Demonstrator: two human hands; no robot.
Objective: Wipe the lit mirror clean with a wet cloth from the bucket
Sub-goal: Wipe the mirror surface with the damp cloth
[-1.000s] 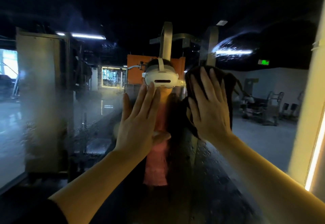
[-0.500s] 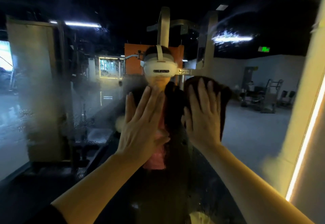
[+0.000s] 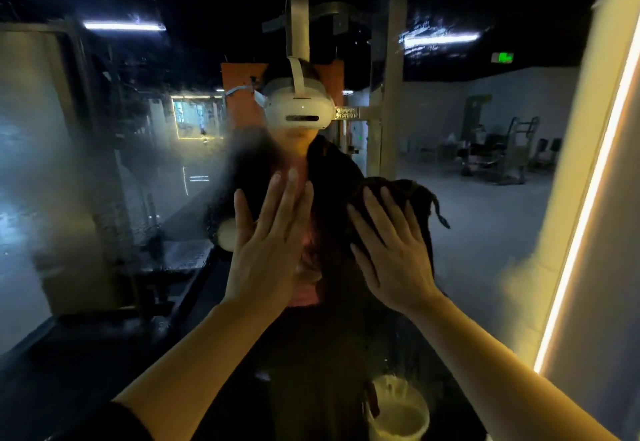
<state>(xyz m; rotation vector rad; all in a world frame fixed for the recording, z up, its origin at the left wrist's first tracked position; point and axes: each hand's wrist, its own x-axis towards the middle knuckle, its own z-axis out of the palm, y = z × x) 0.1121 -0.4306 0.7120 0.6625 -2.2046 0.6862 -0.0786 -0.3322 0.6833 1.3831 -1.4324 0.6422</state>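
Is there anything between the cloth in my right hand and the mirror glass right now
Nothing visible. The right hand presses the dark cloth flat against the mirror, with nothing showing between them. The left hand lies flat on the glass beside it, clear of the cloth.

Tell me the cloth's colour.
Dark brown, nearly black; the cloth shows best in the head view.

Dark brown cloth (image 3: pixel 412 194); pale cream bucket (image 3: pixel 398 413); warm yellow-white light strip (image 3: pixel 588 212).
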